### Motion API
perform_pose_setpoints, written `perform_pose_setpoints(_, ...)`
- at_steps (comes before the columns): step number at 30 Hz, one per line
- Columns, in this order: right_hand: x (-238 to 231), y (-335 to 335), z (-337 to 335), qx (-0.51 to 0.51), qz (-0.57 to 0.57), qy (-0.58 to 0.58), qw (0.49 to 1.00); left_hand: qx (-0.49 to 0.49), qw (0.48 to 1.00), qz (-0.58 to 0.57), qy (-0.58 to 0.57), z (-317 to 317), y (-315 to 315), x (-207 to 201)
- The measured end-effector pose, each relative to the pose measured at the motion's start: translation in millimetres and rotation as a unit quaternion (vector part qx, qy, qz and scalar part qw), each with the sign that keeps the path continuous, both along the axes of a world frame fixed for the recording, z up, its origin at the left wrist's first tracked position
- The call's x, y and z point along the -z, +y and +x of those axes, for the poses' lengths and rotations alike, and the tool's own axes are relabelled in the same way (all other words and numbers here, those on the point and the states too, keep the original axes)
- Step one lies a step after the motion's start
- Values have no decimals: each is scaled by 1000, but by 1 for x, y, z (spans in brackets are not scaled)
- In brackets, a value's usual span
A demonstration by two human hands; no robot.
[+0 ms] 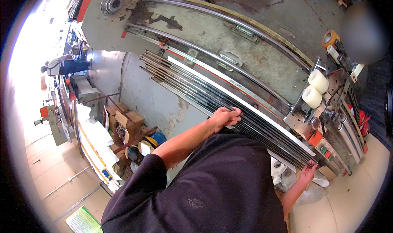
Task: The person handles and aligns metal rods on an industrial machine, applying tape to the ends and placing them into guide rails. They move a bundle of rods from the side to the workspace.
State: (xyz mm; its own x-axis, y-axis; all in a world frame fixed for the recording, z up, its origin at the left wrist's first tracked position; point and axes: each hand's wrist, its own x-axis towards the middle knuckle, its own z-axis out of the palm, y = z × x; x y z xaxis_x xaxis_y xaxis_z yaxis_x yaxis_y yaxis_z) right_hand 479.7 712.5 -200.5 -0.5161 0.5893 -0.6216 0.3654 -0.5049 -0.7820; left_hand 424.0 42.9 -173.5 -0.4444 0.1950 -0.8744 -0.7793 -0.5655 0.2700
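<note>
A row of long thin dark rods or strips [192,89] stretches diagonally in front of my body, side by side, with browner far-left ends. My left hand [224,117] is closed at the row's middle, its fingertips gripping the dark lengths; how many are in its grasp cannot be told. At the lower right end, my right hand [307,172] pinches the tips of the strips between thumb and fingers. Along their far side runs a flat white strip [282,132]. My palms and some fingers are hidden.
Behind the strips stands a machine with long metal rollers [196,44]. White rollers [312,97] and a button panel [326,152] are at right. Cardboard boxes [130,120] lie left. One person [61,66] is far left; another person [364,32] is at upper right.
</note>
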Motion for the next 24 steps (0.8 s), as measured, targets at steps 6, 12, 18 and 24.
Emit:
perform_pose_setpoints(6, 51, 14, -4, 16, -19, -40, 999, 28, 994, -97, -29, -16, 7, 23)
perform_pose_setpoints(12, 58, -4, -10, -3, -6, -110, 994, 170, 961, -218, 25, -21, 9, 39)
perform_pose_setpoints(18, -28, -120, -35, -123, 96, -103, 982, 192, 945, -260, 54, -16, -5, 38)
perform_pose_setpoints(24, -319, -340, -91, -368, -116, 439, 811, 182, 963, -185, 71, -19, -32, 39)
